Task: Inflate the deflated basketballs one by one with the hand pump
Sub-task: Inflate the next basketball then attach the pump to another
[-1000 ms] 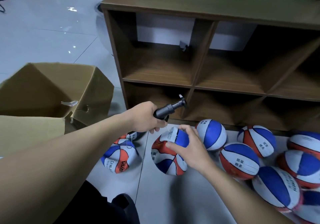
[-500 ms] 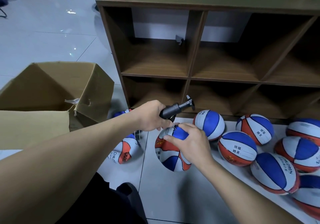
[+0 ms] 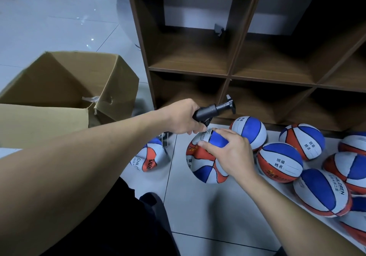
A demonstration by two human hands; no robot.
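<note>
Head view, the only one, looks down at a tiled floor where the left hand (image 3: 181, 118) has its fingers curled round the barrel of a black plastic hand pump (image 3: 213, 110), whose thin metal needle (image 3: 208, 132) angles down to the top of a red, white and blue rubber basketball (image 3: 206, 160) resting on the floor in front of the person. The right hand (image 3: 230, 154) lies over the upper right of that ball, fingers curved round it and thumb pressed against the blue panel near the needle. The ball looks slack and somewhat caved in, so it will likely feel light and soft, dent under pressure, and roll or fold away unless it is gripped close to the valve; the needle looks slender and could bend if pushed in crooked. More balls of the same colours (image 3: 280, 161) lie in a cluster to the right, another (image 3: 148, 160) to the left, with a brown wooden cubby shelf (image 3: 227, 73) behind and an open cardboard box (image 3: 65, 85) at the left.
</note>
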